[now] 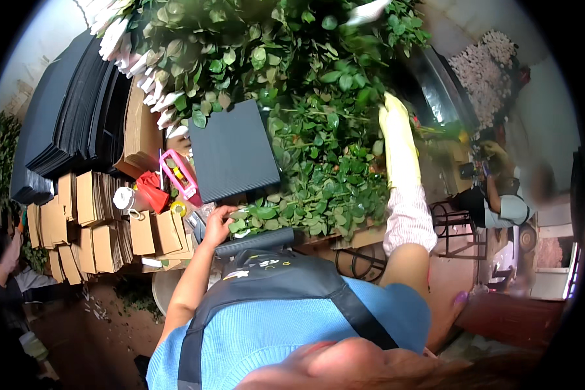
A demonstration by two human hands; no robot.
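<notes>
A dense heap of green leafy rose stems [325, 162] covers the middle of the work surface, with a dark grey corrugated board [234, 153] lying at its left. My left hand [220, 220] is closed around stem ends at the heap's lower left, just below that board. My right hand [393, 114], in a long yellow glove over a pink knitted sleeve, reaches up into the foliage at the right; its fingertips are hidden among blurred leaves. White-wrapped bundles [130, 58] line the upper left edge of the greenery.
Stacks of black sheets [71, 110] and cardboard pieces [97, 221] fill the left, beside a pink holder [179, 175], red plastic [151, 188] and a white cup [125, 198]. Seated co-workers [507, 208] [10, 253] are at both sides. A black stool [448, 227] stands at right.
</notes>
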